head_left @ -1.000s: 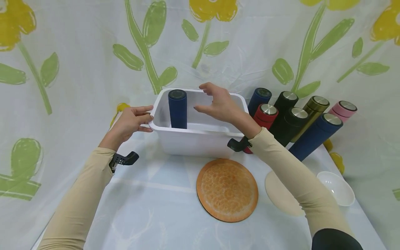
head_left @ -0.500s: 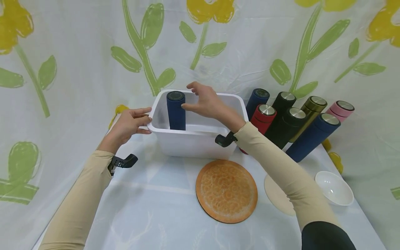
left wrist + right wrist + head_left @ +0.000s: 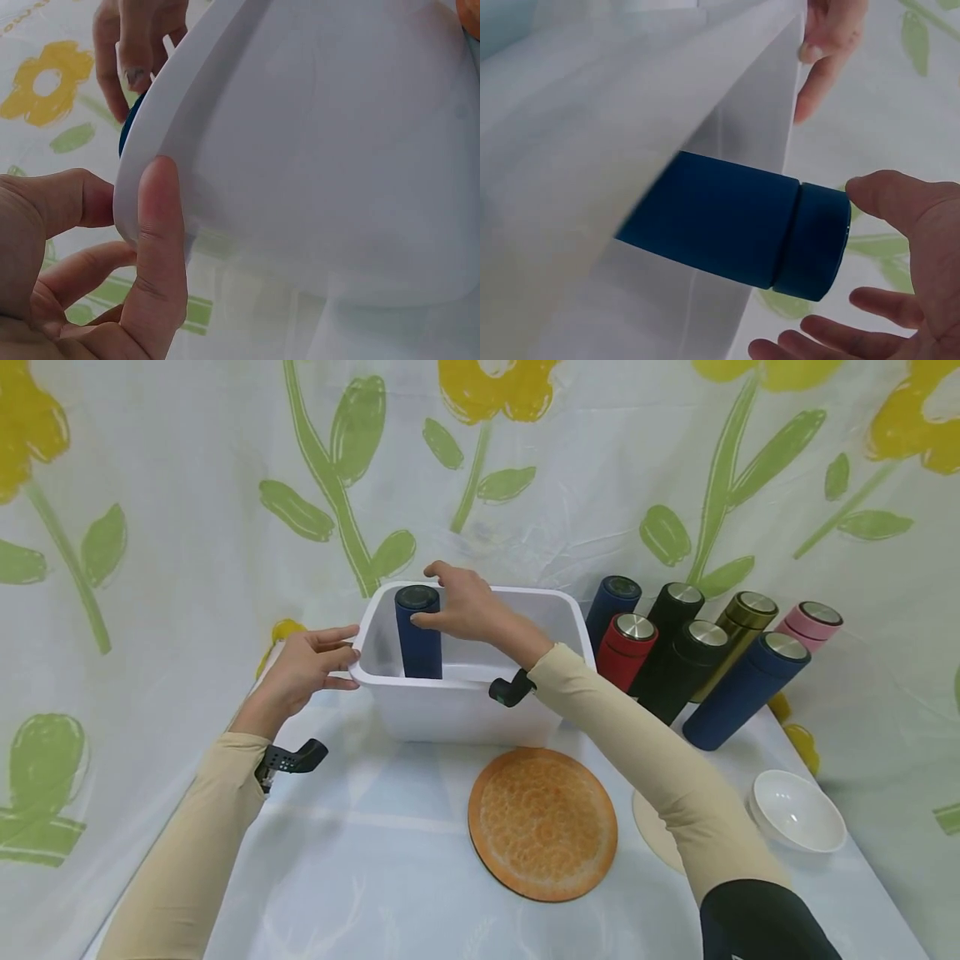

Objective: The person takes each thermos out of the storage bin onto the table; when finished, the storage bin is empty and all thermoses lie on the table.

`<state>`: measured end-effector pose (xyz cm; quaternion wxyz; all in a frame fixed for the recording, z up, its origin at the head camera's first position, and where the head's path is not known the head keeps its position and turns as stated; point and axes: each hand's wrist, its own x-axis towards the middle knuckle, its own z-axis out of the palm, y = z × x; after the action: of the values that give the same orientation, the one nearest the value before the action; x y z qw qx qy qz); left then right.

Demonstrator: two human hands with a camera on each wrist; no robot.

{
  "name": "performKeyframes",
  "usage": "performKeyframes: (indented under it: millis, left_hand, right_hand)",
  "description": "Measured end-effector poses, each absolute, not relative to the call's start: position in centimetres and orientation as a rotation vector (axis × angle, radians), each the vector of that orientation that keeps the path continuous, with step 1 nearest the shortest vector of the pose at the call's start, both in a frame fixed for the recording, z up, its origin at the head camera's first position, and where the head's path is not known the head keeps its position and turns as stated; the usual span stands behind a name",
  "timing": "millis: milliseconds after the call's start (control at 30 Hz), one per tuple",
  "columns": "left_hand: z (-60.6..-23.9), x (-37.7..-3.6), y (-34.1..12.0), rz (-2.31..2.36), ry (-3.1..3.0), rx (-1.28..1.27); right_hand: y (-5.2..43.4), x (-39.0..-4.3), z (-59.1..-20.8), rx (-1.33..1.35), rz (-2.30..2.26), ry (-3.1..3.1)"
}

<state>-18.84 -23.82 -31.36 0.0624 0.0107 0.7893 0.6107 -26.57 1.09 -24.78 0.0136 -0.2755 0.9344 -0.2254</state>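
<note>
A dark blue insulated bottle (image 3: 420, 639) stands inside the white plastic tub (image 3: 465, 710), its cap above the rim. My right hand (image 3: 465, 606) is spread around the cap from the right. In the right wrist view the thumb (image 3: 881, 199) lies right at the cap's edge, while the other fingers (image 3: 840, 337) stay loosely spread beside the bottle. My left hand (image 3: 303, 668) holds the tub's left rim. The left wrist view shows its thumb (image 3: 161, 225) along the outer wall and another fingertip against the rim. The lower bottle is hidden by the tub's wall.
Right of the tub stand several more insulated bottles, among them a red one (image 3: 626, 652), a black one (image 3: 686, 668), a blue one (image 3: 742, 693) and a pink one (image 3: 810, 622). A round brown mat (image 3: 543, 822) and a white bowl (image 3: 798, 810) lie in front.
My right hand has moved left across the tub to the blue bottle, its thumb now at the cap. My left hand stays at the tub's rim. The view shifts slightly.
</note>
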Motion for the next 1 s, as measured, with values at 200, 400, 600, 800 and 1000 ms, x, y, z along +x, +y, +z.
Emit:
performKeyframes:
  millis: [200, 400, 600, 800, 1000]
  left_hand:
    - [-31.4, -18.8, -23.9, 1.833, 2.402, 0.036]
    - [-31.4, -18.8, -23.8, 1.845, 2.392, 0.044]
    - [-31.4, -18.9, -23.8, 1.839, 2.399, 0.027]
    - [-31.5, -18.8, -23.9, 1.839, 2.399, 0.016]
    - [-31.2, -18.9, -23.8, 1.819, 2.408, 0.014]
  right_hand:
    - [0.0, -27.4, -25.0, -0.862, -0.642, 2.903]
    - [-0.7, -28.2, -25.1, -0.871, -0.576, 2.855]
    - [-0.7, -28.7, -25.3, -0.919, -0.629, 2.791]
    - [-0.5, -28.2, -25.6, -0.925, -0.738, 2.753]
    - [0.2, -27.3, -25.8, -1.016, -0.786, 2.736]
